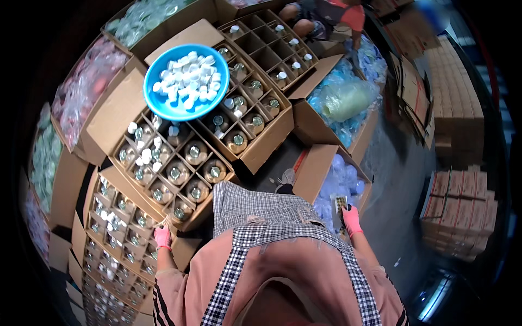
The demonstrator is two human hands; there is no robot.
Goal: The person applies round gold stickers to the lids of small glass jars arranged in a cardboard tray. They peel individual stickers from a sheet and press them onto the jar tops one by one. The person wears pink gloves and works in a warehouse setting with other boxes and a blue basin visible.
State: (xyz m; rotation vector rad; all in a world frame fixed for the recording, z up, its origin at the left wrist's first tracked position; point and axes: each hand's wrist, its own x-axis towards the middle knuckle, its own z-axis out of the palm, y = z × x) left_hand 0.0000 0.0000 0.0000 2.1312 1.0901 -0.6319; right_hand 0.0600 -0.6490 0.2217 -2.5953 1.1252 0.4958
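My left hand [163, 237], in a pink glove, is closed beside the near corner of a divided cardboard box [209, 209] holding glass bottles [175, 173]. Some tan strands show at its fingertips, too small to make out. On the right, my right hand [352, 220], also pink-gloved, curls against a small pale pack [341, 203] with rows of dark and yellowish spots. This pack lies over bluish-purple plastic-wrapped things [341, 179] in an open carton. A bright blue basin [148, 89] of white caps [190, 79] rests across the bottle boxes.
More divided bottle boxes [117, 239] stand at the left, some with loose white caps. Cartons of bagged plastic [89, 81] line the far left. Another person [348, 19] is at the top right. Stacked cartons [459, 201] and flattened cardboard [413, 100] stand at the right.
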